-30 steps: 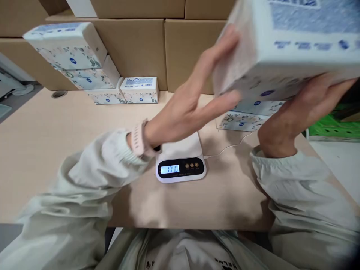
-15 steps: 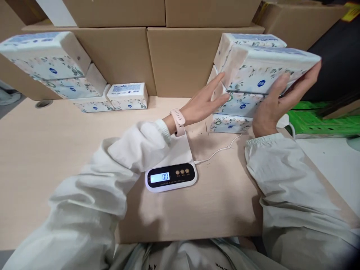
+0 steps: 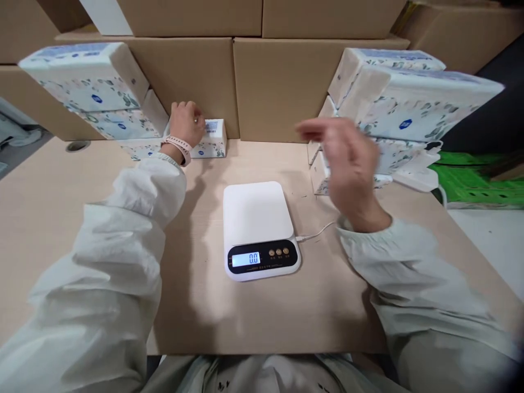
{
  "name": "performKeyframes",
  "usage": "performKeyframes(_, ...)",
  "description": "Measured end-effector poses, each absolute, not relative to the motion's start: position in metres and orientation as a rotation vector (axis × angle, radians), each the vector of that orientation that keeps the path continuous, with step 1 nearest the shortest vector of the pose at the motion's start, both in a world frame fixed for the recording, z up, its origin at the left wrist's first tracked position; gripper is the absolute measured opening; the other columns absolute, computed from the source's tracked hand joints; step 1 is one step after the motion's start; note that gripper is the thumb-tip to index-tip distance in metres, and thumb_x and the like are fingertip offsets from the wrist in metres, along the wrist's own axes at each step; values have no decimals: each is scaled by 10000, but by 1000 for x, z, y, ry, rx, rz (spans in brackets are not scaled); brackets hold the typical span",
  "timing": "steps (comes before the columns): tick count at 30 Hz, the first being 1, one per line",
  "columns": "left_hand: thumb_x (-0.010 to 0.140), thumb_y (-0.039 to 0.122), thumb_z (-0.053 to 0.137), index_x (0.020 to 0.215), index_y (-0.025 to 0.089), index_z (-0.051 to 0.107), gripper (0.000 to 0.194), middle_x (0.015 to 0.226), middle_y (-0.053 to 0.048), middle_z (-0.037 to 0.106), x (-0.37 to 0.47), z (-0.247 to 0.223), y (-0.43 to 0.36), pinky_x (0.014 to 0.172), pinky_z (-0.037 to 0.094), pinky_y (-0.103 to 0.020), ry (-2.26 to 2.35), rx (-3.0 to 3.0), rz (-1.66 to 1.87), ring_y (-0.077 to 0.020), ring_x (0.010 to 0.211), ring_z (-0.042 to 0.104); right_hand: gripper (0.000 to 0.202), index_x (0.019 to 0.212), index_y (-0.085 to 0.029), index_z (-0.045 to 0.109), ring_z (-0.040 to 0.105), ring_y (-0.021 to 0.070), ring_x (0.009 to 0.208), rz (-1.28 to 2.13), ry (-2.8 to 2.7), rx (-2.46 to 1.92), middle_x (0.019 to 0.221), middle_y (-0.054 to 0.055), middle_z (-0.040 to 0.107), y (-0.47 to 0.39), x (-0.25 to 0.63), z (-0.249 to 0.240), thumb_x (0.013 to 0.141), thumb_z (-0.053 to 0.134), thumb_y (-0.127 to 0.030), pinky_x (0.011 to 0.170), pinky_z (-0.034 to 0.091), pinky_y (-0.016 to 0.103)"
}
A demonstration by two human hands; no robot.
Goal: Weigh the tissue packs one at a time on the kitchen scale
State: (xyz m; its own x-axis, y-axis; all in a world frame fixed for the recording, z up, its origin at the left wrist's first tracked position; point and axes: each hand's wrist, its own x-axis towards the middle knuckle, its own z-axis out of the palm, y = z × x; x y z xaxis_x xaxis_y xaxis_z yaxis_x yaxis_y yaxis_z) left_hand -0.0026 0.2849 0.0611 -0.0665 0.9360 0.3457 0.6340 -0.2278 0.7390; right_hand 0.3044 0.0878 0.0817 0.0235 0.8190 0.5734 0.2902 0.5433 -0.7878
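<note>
My left hand [image 3: 186, 126], a pink band on its wrist, is over the single tissue pack [image 3: 215, 139] beside the left stack; its fingers are curled down and their tips are hidden. My right hand [image 3: 352, 169] hangs blurred in front of the right stack of tissue packs [image 3: 421, 109], its fingers smeared by motion. Between the hands lies a white scale [image 3: 258, 213], bare on top, its lit display reading 0.0. The left stack of tissue packs [image 3: 94, 87] leans in steps against the cardboard.
Cardboard boxes [image 3: 196, 82] form a wall along the table's back. A white cable [image 3: 319, 233] runs right from the scale. At the right are a white plug block [image 3: 417, 174] and a green crate [image 3: 478, 180]. A round hole [image 3: 77, 146] is at the table's left.
My left hand has gone from the right stack to the single pack at the left. My right hand has left the right stack's top pack and moved left. The scale's plate is uncovered.
</note>
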Motion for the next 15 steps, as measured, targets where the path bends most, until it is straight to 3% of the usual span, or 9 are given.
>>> performKeyframes(2,995,105,687,775,215,466,331,1103,-17,632,-6,58,295,1368,85,-409,1683,1861,1151,-209,1452,367,504,1130,-299,789,730,282,1270,650,-1679,-904,1237,27,792,108,274,85,1093,439,-659,1192,569,509)
performKeyframes(5,973,153,722,752,198,507,311,1061,-30,659,-5,51,303,1367,120,-414,1679,1863,1088,-236,1457,407,709,1140,-254,767,720,269,1266,909,-1666,-914,1258,44,794,144,241,82,1044,345,-817,1184,558,504)
performKeyframes(8,937,210,777,730,202,516,333,1047,-49,670,-2,48,300,1365,128,-438,1679,1877,1068,-279,1485,425,788,1142,-237,759,708,278,1281,1079,-1635,-945,1311,88,782,171,227,67,955,405,-916,1187,547,499)
performKeyframes(11,926,271,814,692,206,514,385,944,-49,652,-1,52,280,1327,204,-467,1667,1885,1060,-303,1412,505,772,1121,-227,758,703,293,1291,1133,-1603,-1010,1341,111,778,183,229,49,925,480,-920,1204,527,527)
performKeyframes(15,1036,330,706,838,193,592,267,951,-7,628,-14,52,224,1206,357,-425,1643,1844,1343,-213,1207,591,698,1098,-210,774,704,321,1316,1150,-1588,-1153,1370,142,772,188,235,34,954,539,-851,1236,482,559)
